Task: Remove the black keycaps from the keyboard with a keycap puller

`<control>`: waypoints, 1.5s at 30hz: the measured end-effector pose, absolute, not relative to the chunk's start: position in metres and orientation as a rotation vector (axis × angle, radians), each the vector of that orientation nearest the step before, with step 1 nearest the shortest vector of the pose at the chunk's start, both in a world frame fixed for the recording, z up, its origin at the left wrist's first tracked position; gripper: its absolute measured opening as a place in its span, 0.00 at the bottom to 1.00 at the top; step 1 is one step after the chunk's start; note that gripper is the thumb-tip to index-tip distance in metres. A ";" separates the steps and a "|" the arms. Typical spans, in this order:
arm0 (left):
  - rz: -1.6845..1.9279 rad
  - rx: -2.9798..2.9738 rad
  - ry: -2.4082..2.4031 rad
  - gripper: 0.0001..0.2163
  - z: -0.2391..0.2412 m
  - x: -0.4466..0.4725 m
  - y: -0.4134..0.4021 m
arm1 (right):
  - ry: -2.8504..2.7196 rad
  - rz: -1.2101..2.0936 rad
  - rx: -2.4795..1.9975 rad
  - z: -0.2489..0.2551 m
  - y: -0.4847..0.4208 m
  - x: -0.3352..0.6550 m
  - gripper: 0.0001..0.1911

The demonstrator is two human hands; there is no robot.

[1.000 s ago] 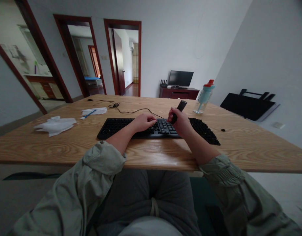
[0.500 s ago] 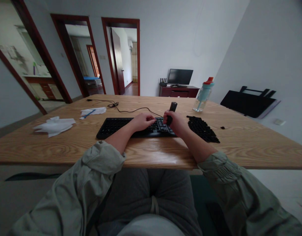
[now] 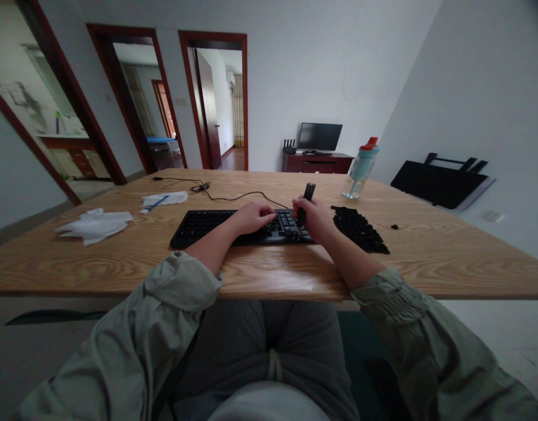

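A black keyboard (image 3: 199,227) lies near the front of the wooden table. Across its middle rests my left hand (image 3: 255,217), its fingers curled and pressed together near the thumb; whatever they may pinch is hidden. My right hand (image 3: 313,215) is wrapped round a black stick-shaped handle (image 3: 310,190), held upright over the keyboard's right end. The handle's lower end is too dark to make out against the keys. Just right of that hand, many loose black keycaps (image 3: 361,231) lie close together on the table.
A cable (image 3: 234,199) runs from the keyboard to the back left. On the left lie crumpled white tissue (image 3: 96,226) and a blue stick (image 3: 157,203) on another tissue (image 3: 176,197). A water bottle (image 3: 360,169) stands at the back right, and a small dark piece (image 3: 395,227) lies far right.
The view has shifted very slightly. My right hand still grips the black handle over the keyboard's right end, and my left hand stays in place.
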State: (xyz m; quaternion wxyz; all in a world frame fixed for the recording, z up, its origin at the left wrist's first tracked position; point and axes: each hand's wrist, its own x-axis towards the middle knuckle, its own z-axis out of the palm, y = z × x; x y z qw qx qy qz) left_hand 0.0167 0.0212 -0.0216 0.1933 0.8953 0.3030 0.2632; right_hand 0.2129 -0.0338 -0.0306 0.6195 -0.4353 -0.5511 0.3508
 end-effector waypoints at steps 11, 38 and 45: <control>0.711 2.530 0.873 0.14 -0.020 0.018 0.019 | -1.366 0.426 -1.272 -0.019 -0.049 0.211 0.29; 0.657 2.599 0.885 0.15 -0.021 0.017 0.021 | -1.386 0.131 -1.464 -0.032 -0.067 0.229 0.32; 0.678 2.601 0.872 0.14 -0.019 0.016 0.019 | -1.410 0.114 -1.460 -0.032 -0.067 0.232 0.29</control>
